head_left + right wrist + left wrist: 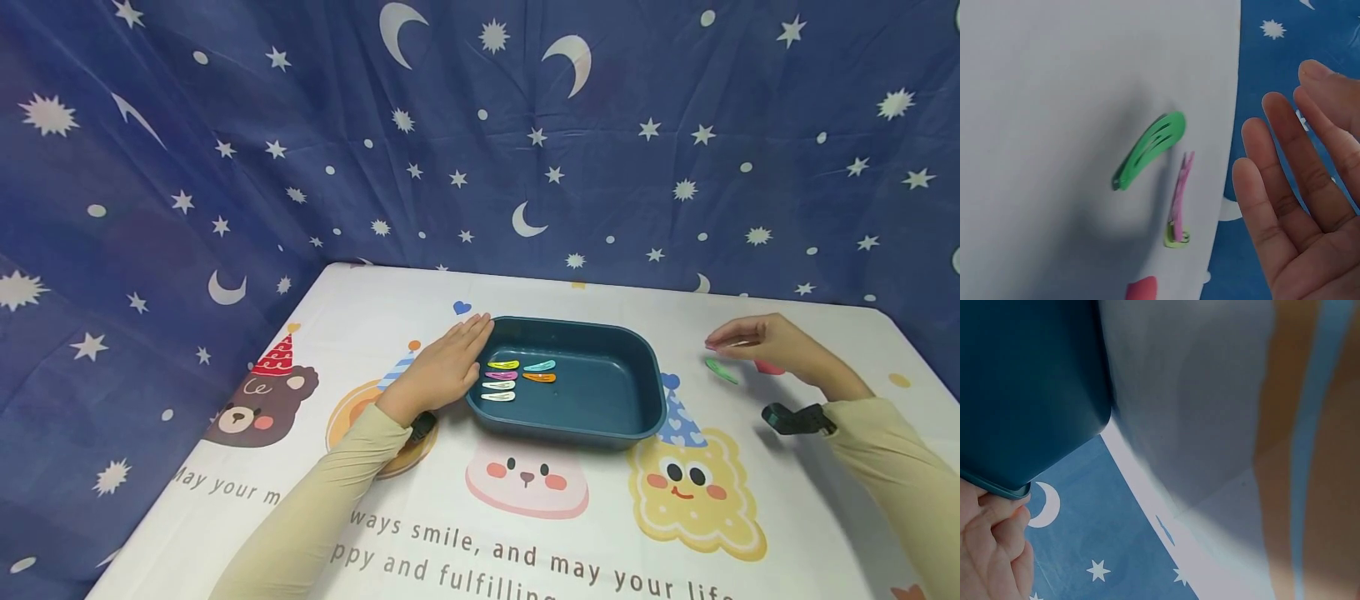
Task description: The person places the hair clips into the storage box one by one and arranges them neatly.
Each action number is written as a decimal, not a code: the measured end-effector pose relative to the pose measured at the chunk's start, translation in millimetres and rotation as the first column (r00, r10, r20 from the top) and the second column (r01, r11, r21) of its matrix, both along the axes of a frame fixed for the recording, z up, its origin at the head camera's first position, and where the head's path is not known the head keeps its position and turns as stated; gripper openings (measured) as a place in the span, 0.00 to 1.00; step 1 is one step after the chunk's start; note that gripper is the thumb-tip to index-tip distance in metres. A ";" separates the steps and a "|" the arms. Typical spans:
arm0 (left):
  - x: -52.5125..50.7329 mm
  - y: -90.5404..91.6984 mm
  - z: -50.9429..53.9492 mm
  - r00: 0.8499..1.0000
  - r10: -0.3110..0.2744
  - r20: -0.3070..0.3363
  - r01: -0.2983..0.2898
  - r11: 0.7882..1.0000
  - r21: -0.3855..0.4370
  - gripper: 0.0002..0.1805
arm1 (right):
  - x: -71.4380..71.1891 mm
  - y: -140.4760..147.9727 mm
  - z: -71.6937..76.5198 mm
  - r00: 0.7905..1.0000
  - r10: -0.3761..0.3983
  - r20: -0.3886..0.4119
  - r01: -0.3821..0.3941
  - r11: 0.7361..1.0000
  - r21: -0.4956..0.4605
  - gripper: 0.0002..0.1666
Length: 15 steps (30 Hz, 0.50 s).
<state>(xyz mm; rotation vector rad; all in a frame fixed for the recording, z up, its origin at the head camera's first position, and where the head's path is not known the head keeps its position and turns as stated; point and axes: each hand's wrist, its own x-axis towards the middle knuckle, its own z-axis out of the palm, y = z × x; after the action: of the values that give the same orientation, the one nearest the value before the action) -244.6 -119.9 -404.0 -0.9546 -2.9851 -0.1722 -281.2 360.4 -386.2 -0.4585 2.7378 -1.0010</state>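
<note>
My left hand (442,367) rests on the left rim of a dark teal basin (585,429), its fingers stretched along the far corner. Inside lie several snap hair clips: a yellow clip (503,365), a pink clip (501,376), two white clips, a blue clip (540,366) and an orange clip (539,377). My right hand (1304,206) hovers at the right with loosely bent fingers. Below it on the table are a green hair clip (1150,150), a purple-pink clip (1179,197) and a yellow-green clip (1177,237); the last two touch or overlap.
A white printed tablecloth (420,517) covers the table. Dark blue curtains (480,167) with moons and stars hang behind and at the left. A red-pink patch (1141,289) shows near the right hand; I cannot tell what it is.
</note>
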 end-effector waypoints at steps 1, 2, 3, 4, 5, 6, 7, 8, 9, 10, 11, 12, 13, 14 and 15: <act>-0.1 -0.1 -0.2 1.000 0.000 -0.001 0.000 1.000 0.000 0.34 | -0.8 1.0 -1.9 1.000 -0.003 0.002 0.003 1.000 0.004 0.19; -0.3 -0.1 -0.5 1.000 -0.001 -0.003 0.001 1.000 0.001 0.34 | -1.7 2.0 -4.0 1.000 -0.007 0.004 0.007 1.000 0.008 0.19; -0.4 -0.2 -0.7 1.000 -0.001 -0.005 0.001 1.000 0.002 0.34 | -2.5 3.1 -5.9 1.000 -0.010 0.005 0.010 1.000 0.016 0.19; -0.5 -0.2 -0.9 1.000 -0.001 -0.007 0.001 1.000 0.004 0.34 | -3.3 4.0 -7.7 1.000 -0.013 0.008 0.013 1.000 0.024 0.20; -0.7 -0.2 -1.0 1.000 -0.002 -0.009 0.002 1.000 0.006 0.34 | -3.9 4.5 -9.5 1.000 -0.018 0.010 0.018 0.999 0.029 0.20; -0.8 -0.2 -1.1 1.000 -0.002 -0.011 0.002 1.000 0.007 0.34 | -4.2 4.8 -11.1 1.000 -0.023 0.013 0.023 0.999 0.030 0.20; -0.8 -0.3 -1.0 1.000 -0.002 -0.012 0.002 1.000 0.007 0.34 | -4.8 5.1 -12.5 1.000 -0.026 0.018 0.025 0.999 0.034 0.21; -0.7 -0.3 -0.9 1.000 -0.002 -0.013 0.003 1.000 0.006 0.34 | -5.4 5.2 -13.8 0.999 -0.027 0.024 0.026 0.999 0.038 0.21; -0.5 -0.2 -0.7 1.000 -0.002 -0.015 0.002 1.000 0.006 0.34 | -6.0 5.1 -15.1 0.999 -0.027 0.028 0.026 0.999 0.044 0.21; -0.5 -0.2 -0.6 1.000 -0.002 -0.015 0.002 1.000 0.006 0.34 | -6.5 4.4 -16.1 0.999 -0.034 0.037 0.032 0.999 0.044 0.21; -0.3 -0.2 -0.5 1.000 -0.002 -0.015 0.002 1.000 0.005 0.34 | -6.9 3.5 -17.1 0.998 -0.039 0.044 0.037 0.998 0.044 0.21; -0.1 -0.2 -0.3 1.000 -0.002 -0.015 0.002 1.000 0.004 0.34 | -7.4 2.6 -18.0 0.998 -0.041 0.050 0.039 0.998 0.045 0.21; 0.0 -0.1 -0.2 1.000 -0.001 -0.015 0.002 1.000 0.004 0.34 | -8.0 1.6 -19.0 0.998 -0.044 0.054 0.041 0.998 0.052 0.21; 0.2 0.0 0.0 1.000 -0.001 -0.015 0.001 1.000 0.004 0.34 | -8.5 0.5 -19.8 0.998 -0.041 0.055 0.037 0.998 0.058 0.20; 0.3 0.1 0.1 1.000 0.000 -0.014 0.000 1.000 0.005 0.34 | -8.9 -0.8 -20.4 0.998 -0.038 0.057 0.034 0.998 0.061 0.20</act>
<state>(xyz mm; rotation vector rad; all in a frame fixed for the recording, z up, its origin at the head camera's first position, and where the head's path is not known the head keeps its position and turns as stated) -244.4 -119.8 -403.9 -0.9517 -2.9705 -0.1721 -290.2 359.6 -406.6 -0.3657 2.7243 -0.9231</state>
